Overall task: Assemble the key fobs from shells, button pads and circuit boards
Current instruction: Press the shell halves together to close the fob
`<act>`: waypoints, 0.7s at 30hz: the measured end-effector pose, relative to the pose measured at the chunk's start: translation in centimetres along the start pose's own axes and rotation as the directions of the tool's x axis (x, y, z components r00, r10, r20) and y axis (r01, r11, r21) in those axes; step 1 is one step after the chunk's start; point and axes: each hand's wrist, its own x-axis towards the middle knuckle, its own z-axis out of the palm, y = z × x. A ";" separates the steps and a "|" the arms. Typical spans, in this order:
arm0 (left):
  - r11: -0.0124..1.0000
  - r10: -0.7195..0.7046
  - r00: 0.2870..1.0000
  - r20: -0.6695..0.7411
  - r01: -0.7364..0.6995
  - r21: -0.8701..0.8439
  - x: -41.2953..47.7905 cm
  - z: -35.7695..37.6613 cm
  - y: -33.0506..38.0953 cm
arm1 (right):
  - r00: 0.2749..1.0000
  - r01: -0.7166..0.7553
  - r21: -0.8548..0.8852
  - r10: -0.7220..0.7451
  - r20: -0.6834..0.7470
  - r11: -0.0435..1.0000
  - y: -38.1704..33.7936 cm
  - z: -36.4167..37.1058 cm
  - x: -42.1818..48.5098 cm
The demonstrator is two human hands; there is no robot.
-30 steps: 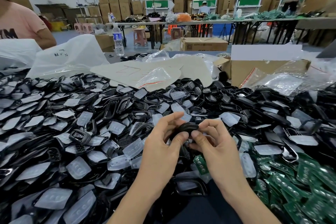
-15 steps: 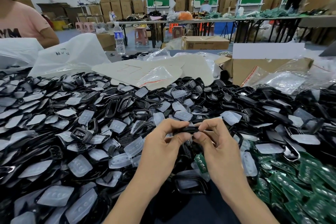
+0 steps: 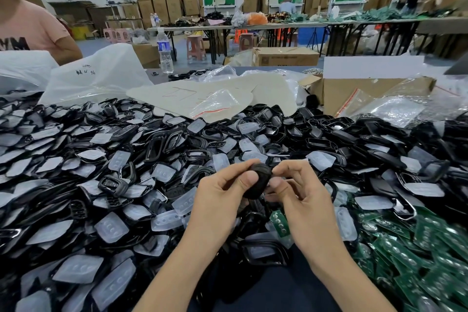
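A black key fob (image 3: 258, 180) is held up above the heap, its rounded back turned toward me. My left hand (image 3: 222, 200) grips its left side between thumb and fingers. My right hand (image 3: 301, 200) pinches its right edge with thumb and forefinger. Below them a huge pile of black shells (image 3: 162, 144) and translucent button pads (image 3: 111, 229) covers the table. Green circuit boards (image 3: 417, 243) lie heaped at the lower right, and one board (image 3: 278, 220) shows between my wrists.
A person in a pink shirt (image 3: 33, 30) sits at the far left. White plastic bags (image 3: 93, 76), a cardboard box (image 3: 354, 91) with clear zip bags, and a water bottle (image 3: 164, 50) stand behind the pile. Tables, stools and stacked cartons fill the background.
The fob was held edge-on between both hands half a second ago; now it is turned so its broad back faces me. Both hands stay in nearly the same place.
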 end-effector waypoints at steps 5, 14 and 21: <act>0.988 -0.125 0.990 0.058 0.130 -0.089 0.1 0.1 -0.6 | 0.999 -0.006 0.033 0.005 0.045 0.999 0.1 0.0 0.2; 0.966 -0.115 0.993 0.032 0.119 -0.227 0.0 0.3 -0.2 | 0.999 0.021 0.037 -0.022 0.029 0.999 0.1 0.0 0.2; 0.971 0.136 0.991 0.016 -0.136 0.197 -0.9 0.8 -0.4 | 0.996 0.005 0.081 0.002 -0.085 0.997 -0.1 -0.2 0.3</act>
